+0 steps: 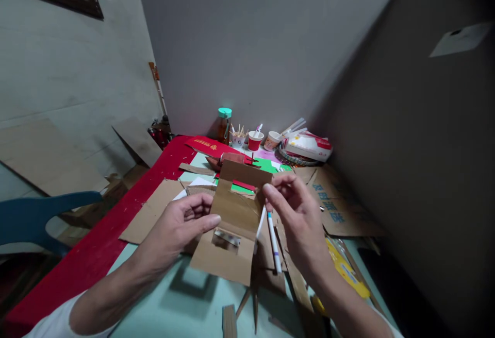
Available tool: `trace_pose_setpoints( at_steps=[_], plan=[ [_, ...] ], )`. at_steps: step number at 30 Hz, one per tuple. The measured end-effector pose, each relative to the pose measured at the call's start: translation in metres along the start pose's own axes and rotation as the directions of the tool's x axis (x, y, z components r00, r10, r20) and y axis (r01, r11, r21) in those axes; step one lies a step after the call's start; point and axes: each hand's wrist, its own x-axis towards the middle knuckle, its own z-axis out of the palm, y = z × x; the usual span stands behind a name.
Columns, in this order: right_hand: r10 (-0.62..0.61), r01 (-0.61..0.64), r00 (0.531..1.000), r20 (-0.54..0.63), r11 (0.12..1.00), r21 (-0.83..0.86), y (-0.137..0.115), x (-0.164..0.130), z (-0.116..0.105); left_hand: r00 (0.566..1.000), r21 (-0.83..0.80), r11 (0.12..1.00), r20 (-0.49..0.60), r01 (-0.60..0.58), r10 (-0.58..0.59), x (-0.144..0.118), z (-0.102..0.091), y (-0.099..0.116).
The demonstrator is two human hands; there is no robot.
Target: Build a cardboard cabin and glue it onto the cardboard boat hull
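A folded piece of cardboard with a rectangular cut-out at each end is held up above the table. My left hand pinches its left edge between thumb and fingers. On the upper right edge, my right hand grips it the same way. Through the lower cut-out a greyish strip shows, which I cannot make out. Just beneath my right hand lies a white marker with a blue end, among cardboard strips.
Flat cardboard lies left, printed cardboard right. At the back stand a bottle with a teal lid and several paper cups, including a red one. A yellow tool is at right. A blue chair stands left.
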Motion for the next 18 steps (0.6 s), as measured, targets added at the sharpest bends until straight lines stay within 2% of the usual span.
trace_pose_setpoints(
  at_steps=[3, 7, 10, 14, 16, 18],
  plan=[
    [-0.13, 0.128, 0.991, -0.036, 0.99, -0.064, 0.005, 0.002, -0.01, 1.0, 0.06, 0.998, 0.027, -0.003, 0.002, -0.002, 0.002, 0.0],
    [-0.27, 0.299, 0.953, 0.139, 0.914, -0.274, 0.01, 0.007, -0.021, 0.996, 0.054, 0.996, -0.042, -0.073, 0.075, -0.004, 0.0, -0.002],
    [-0.288, 0.386, 0.914, 0.287, 0.834, -0.393, 0.015, 0.012, -0.023, 0.979, 0.129, 0.982, -0.133, -0.14, 0.157, -0.003, -0.006, -0.002],
    [-0.282, 0.482, 0.862, 0.421, 0.714, -0.508, 0.019, 0.017, -0.018, 0.95, 0.262, 0.943, -0.177, -0.204, 0.255, 0.003, -0.013, 0.002],
    [-0.271, 0.508, 0.846, 0.459, 0.672, -0.539, 0.02, 0.02, -0.012, 0.952, 0.243, 0.949, -0.181, -0.2, 0.247, 0.007, -0.018, 0.005],
    [-0.258, 0.512, 0.842, 0.474, 0.661, -0.549, 0.021, 0.023, -0.007, 0.966, 0.157, 0.971, -0.16, -0.178, 0.203, 0.011, -0.025, 0.007]
  ],
)
